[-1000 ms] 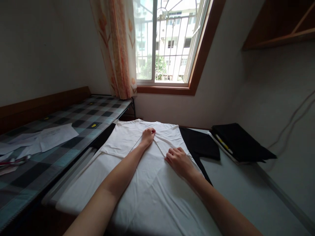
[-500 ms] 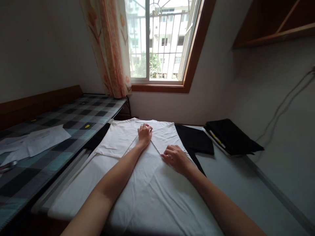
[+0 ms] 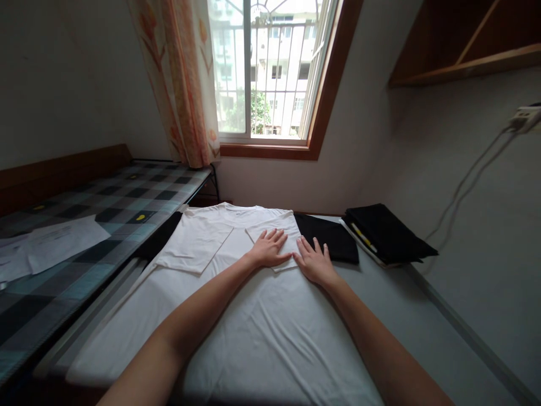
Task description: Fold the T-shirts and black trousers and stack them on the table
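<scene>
A white shirt (image 3: pixel 236 316) lies spread over the table, its collar toward the window and both sleeves folded inward over the body. My left hand (image 3: pixel 270 248) rests flat on the right-hand folded sleeve, fingers spread. Beside it, my right hand (image 3: pixel 315 261) lies with spread fingers at the shirt's right edge, its thumb close to my left hand. Neither hand grips anything. Black cloth (image 3: pixel 327 237) shows from beneath the white shirt on the right, and some more on the left.
Black folders (image 3: pixel 386 234) with a yellow item sit at the table's right, against the wall. To the left is a bed with a checked cover (image 3: pixel 122 211) and papers (image 3: pixel 63 242). Beyond the table are a curtain (image 3: pixel 186 84) and a barred window.
My left hand has moved right from near the collar onto the right-hand sleeve and flattened. My right hand has shifted slightly right, its fingers now spread. The view has turned a little to the right.
</scene>
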Motion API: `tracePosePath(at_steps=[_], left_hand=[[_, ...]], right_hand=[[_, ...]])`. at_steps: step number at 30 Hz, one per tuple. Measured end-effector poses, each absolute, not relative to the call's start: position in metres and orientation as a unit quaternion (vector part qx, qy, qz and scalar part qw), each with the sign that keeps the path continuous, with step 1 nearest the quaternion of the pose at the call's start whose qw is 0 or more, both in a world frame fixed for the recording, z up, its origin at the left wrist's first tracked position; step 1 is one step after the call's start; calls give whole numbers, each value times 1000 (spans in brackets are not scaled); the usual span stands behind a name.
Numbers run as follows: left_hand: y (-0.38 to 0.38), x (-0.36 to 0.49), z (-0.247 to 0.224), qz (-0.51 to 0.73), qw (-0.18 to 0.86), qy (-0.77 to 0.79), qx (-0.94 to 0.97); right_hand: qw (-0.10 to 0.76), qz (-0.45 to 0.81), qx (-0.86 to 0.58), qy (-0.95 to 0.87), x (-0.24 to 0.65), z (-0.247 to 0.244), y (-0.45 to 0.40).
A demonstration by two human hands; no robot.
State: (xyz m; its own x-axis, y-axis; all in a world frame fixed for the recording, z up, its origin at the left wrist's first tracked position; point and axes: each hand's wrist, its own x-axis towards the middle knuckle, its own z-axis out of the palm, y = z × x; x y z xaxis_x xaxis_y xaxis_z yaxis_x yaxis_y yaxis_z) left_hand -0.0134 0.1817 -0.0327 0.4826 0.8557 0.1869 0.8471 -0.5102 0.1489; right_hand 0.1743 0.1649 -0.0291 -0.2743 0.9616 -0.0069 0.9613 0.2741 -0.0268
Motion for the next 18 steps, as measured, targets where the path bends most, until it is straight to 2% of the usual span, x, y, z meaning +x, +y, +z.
tracePosePath(at_steps=[10, 16, 18], left_hand=[[184, -15, -33, 96, 21, 483, 870], [182, -13, -36, 106, 16, 489, 865], [182, -13, -36, 111, 13, 491, 864]], right_hand=[[-16, 4, -629, -777, 177, -27, 165], [75, -81, -575, -811, 175, -27, 166], [71, -70, -539, -836, 174, -29, 169]])
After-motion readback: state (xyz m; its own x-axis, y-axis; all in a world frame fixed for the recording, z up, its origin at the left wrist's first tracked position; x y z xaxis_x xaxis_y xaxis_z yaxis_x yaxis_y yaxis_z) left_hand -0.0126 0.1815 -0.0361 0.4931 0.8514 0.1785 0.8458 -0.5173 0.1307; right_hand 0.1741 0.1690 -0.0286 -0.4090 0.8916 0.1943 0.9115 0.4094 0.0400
